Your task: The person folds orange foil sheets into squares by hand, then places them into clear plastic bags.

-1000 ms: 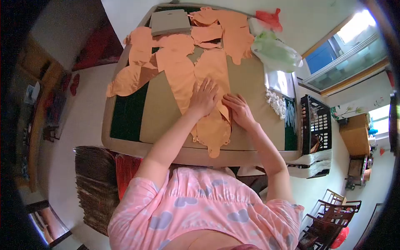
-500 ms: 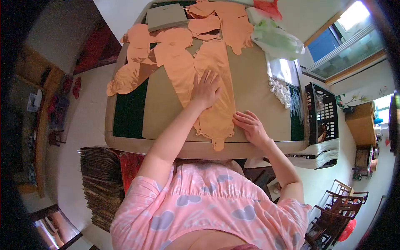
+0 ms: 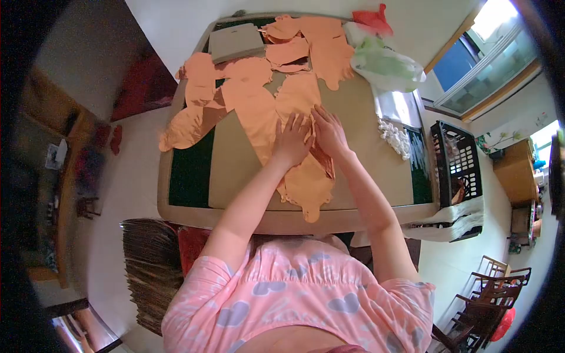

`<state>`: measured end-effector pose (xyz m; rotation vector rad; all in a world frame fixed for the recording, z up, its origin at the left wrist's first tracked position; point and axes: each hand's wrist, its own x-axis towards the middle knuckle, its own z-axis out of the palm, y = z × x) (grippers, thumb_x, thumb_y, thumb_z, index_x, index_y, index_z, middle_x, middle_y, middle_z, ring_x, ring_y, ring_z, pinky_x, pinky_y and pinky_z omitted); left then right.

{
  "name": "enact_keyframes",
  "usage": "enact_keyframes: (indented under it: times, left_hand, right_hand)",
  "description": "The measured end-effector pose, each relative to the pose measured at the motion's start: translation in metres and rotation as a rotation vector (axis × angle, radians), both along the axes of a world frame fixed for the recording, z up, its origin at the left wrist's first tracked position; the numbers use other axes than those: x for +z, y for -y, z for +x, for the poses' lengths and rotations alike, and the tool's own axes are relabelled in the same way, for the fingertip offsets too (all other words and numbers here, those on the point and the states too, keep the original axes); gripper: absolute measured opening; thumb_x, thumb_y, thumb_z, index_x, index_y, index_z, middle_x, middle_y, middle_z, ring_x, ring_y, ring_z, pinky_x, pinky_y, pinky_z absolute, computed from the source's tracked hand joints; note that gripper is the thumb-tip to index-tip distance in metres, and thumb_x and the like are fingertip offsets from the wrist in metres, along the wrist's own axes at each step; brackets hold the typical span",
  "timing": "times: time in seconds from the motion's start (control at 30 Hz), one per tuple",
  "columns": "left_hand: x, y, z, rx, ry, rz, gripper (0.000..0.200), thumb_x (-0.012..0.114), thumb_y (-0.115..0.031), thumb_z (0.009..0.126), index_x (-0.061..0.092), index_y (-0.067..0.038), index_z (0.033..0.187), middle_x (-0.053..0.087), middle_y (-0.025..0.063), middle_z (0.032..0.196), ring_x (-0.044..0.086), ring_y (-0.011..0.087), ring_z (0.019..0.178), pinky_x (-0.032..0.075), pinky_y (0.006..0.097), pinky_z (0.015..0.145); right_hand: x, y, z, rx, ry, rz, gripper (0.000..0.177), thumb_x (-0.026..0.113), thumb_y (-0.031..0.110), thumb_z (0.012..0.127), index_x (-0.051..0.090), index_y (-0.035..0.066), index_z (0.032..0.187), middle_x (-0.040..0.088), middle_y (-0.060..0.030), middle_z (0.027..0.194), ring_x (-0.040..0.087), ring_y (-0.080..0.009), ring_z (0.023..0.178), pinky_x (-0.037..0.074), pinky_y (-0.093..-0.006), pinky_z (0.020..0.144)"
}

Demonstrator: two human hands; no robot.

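Note:
A long, flat copper-coloured foil balloon (image 3: 309, 187), uninflated with a tab at its near end, lies on the board in front of me. My left hand (image 3: 292, 141) rests flat on it, fingers spread. Beside it, my right hand (image 3: 331, 132) lies along the balloon's right edge with fingers stretched out. Just below the right hand that edge is folded inward, showing a darker shiny side. Another foil balloon (image 3: 250, 112) slants away to the left, partly under the first. More foil balloons (image 3: 326, 50) lie toward the far side of the table.
A grey stack of cards (image 3: 236, 42) sits at the far left. Along the right are a green-white plastic bag (image 3: 385, 65), a white beaded bundle (image 3: 394, 138), thin clear straws (image 3: 418, 154) and a black crate (image 3: 456, 165). Stacked cardboard (image 3: 152, 270) stands below the table's left front.
My right hand has moved up and left from the near right edge onto the balloon, and that edge is now folded inward. My left hand stays on the balloon. The view has shifted slightly.

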<state>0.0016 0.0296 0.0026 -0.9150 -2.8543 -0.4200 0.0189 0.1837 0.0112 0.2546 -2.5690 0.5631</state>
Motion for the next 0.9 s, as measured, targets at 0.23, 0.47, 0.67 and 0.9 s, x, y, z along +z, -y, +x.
enact_keyframes:
  times: [0.23,0.47,0.67,0.9]
  left_hand:
    - [-0.003,0.002,-0.007,0.048,0.085,0.314,0.059,0.043,-0.038,0.093,0.031,-0.009,0.143,0.031,0.0132,0.149,0.024,0.0294,0.139,0.016,0.0478,0.114]
    - [0.021,0.070,-0.033,0.437,-0.005,0.635,0.043,0.054,-0.028,0.090,0.048,-0.003,0.125,0.049,0.0199,0.128,0.045,0.0368,0.120,0.038,0.0432,0.098]
    - [0.022,0.055,-0.083,0.416,0.102,0.244,0.038,0.054,-0.033,0.089,0.058,-0.002,0.111,0.058,0.0191,0.109,0.053,0.0362,0.107,0.044,0.0443,0.090]
    - [0.043,0.000,-0.117,0.431,0.407,0.160,0.034,0.056,-0.025,0.083,0.061,0.000,0.106,0.058,0.0172,0.115,0.054,0.0365,0.108,0.047,0.0464,0.087]
  right_hand:
    - [-0.017,0.000,-0.010,-0.038,0.120,0.134,0.037,0.047,0.013,0.090,0.051,0.003,0.125,0.049,-0.0137,0.134,0.043,-0.0300,0.127,0.030,-0.0481,0.107]
    - [-0.026,-0.003,-0.015,-0.031,0.084,0.109,0.040,0.049,0.014,0.088,0.048,0.001,0.126,0.048,-0.0159,0.134,0.043,-0.0336,0.125,0.029,-0.0477,0.108]
    - [-0.017,0.000,-0.014,-0.047,0.084,0.173,0.042,0.050,0.013,0.087,0.048,0.001,0.127,0.049,-0.0158,0.133,0.045,-0.0346,0.122,0.032,-0.0477,0.105]
    - [-0.011,0.002,-0.011,-0.031,0.055,0.174,0.046,0.053,0.013,0.084,0.048,0.002,0.127,0.050,-0.0150,0.131,0.044,-0.0296,0.124,0.034,-0.0479,0.102]
